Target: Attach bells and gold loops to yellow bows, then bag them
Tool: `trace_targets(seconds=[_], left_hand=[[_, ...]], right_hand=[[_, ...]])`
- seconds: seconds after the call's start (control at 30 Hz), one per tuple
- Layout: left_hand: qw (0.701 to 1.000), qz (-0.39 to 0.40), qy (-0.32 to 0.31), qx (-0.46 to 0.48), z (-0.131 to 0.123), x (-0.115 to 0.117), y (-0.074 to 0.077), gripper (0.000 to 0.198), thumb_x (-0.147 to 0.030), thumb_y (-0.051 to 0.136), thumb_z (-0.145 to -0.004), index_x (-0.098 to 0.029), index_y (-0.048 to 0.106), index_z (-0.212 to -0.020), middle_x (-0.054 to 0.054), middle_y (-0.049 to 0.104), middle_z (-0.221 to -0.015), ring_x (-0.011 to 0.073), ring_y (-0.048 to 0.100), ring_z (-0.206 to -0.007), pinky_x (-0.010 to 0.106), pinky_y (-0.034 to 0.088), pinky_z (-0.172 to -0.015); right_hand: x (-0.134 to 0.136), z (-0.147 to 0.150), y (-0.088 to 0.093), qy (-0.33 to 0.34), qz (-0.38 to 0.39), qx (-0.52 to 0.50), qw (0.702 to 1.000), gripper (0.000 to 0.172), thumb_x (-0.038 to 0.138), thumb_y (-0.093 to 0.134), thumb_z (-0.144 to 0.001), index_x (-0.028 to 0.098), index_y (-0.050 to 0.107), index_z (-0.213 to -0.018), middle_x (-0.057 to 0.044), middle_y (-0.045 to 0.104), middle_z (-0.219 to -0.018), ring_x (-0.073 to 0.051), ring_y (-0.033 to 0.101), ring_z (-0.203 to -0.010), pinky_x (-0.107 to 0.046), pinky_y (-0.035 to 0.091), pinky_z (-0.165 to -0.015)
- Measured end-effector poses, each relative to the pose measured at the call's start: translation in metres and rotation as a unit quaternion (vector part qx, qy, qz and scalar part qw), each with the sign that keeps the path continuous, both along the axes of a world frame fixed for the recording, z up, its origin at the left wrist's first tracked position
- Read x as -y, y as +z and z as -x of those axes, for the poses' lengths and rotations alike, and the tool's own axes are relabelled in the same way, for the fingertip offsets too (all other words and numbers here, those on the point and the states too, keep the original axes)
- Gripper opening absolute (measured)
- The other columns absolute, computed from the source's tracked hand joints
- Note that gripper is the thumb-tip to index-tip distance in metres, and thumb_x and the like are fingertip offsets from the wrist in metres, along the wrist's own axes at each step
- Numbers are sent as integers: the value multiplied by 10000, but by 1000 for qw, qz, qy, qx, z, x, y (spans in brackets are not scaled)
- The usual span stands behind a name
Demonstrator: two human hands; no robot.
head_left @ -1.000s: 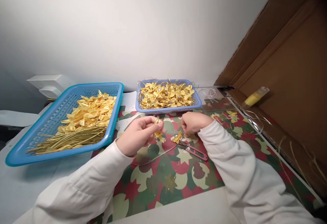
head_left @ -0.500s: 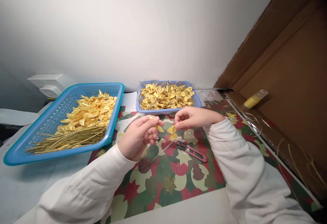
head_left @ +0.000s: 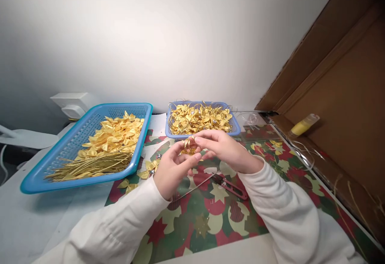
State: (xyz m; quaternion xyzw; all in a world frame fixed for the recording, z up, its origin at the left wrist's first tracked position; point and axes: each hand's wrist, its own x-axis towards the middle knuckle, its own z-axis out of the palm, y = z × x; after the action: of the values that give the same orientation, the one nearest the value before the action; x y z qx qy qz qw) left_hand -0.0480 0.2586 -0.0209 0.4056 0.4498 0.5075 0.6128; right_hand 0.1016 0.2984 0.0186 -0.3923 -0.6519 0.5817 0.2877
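My left hand and my right hand meet above the patterned mat, fingertips close together. Between them is a gold ribbon bow, mostly covered by fingers. Thin gold wire curls at my left fingertips; where it ends is hidden. My right thumb and index finger pinch near the top of this piece, while my left fingers curl around it from the side. Beside my left wrist lie several gold bows with small silver balls. Pink-handled thread snips rest below my right hand.
At left, a blue basket holds gold bows and a bundle of gold wires. Behind my hands stands a smaller blue basket of bows with curled wires. Cardboard rises at right, with a yellow-filled tube against it.
My hands have come together; the bow that hung from my right fingers is now between both hands. The view has shifted slightly, and bows beside my left wrist are now visible.
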Motion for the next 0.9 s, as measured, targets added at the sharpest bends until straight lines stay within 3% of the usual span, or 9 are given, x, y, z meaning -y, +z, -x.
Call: trace_targets(seconds=[0.13,0.27,0.37,0.43,0.47,0.57,0.63,0.77,0.9], left_hand=[[991,81,7,109,1,-4,-3,369,-354,786,-636,-135,635,-892,-12,563,-751,62,522,-560,128,409,-395],[971,138,26,196,2,-7,0,210,-240,725,-709,-124,576,-800,-44,540,-666,14,449,-436,101,341,-346],[964,150,86,202,3,-10,4,140,-184,614,-799,-136,501,-730,-53,539,-632,-14,329,-339,90,241,-292],[964,136,113,198,4,-12,6,95,-179,567,-830,-142,502,-771,-46,561,-654,-14,312,-325,93,231,-287],[964,128,122,196,4,-13,6,72,-177,563,-830,-145,507,-798,-44,568,-662,-10,328,-330,95,239,-291],[965,113,141,192,4,-13,6,89,-171,587,-795,-150,515,-844,-43,576,-675,8,384,-362,102,268,-303],[965,113,144,190,3,-13,5,115,-175,604,-770,-152,510,-832,-48,566,-659,16,396,-374,106,271,-307],[967,112,132,189,4,-13,4,144,-191,627,-733,-156,505,-800,-56,553,-646,17,391,-374,112,267,-312],[965,112,138,192,5,-13,3,126,-182,626,-738,-150,534,-818,-45,568,-675,23,432,-399,119,306,-327]], right_hand=[[18,3,7,24,-172,121,977,153,281,558,-854,203,688,-876,-61,561,-1026,-182,545,-976,-322,458,-829],[17,3,6,32,-251,158,955,137,199,560,-845,208,696,-841,-49,577,-968,-171,552,-932,-306,461,-792],[-2,2,-7,-58,-318,160,933,125,194,552,-846,182,675,-864,-52,616,-916,-174,573,-887,-334,456,-827],[-15,4,-19,-106,-382,195,897,128,215,577,-830,181,657,-924,-84,621,-1045,-222,533,-1036,-404,406,-939],[-20,6,-26,-97,-403,211,885,148,234,580,-833,183,650,-953,-100,596,-1161,-244,487,-1128,-431,371,-988],[-26,15,-40,-31,-429,253,866,242,329,542,-875,185,627,-1050,-100,436,-1422,-280,305,-1328,-482,275,-1071],[-25,20,-45,-9,-425,277,862,310,375,501,-901,179,602,-1119,-102,422,-1440,-288,265,-1360,-505,252,-1079],[-24,22,-48,-6,-417,285,863,354,371,493,-907,170,571,-1187,-116,555,-1302,-265,389,-1284,-487,293,-1051],[-28,19,-47,-33,-420,231,877,348,345,520,-887,159,592,-1172,-124,568,-1270,-244,458,-1221,-457,324,-1042]])
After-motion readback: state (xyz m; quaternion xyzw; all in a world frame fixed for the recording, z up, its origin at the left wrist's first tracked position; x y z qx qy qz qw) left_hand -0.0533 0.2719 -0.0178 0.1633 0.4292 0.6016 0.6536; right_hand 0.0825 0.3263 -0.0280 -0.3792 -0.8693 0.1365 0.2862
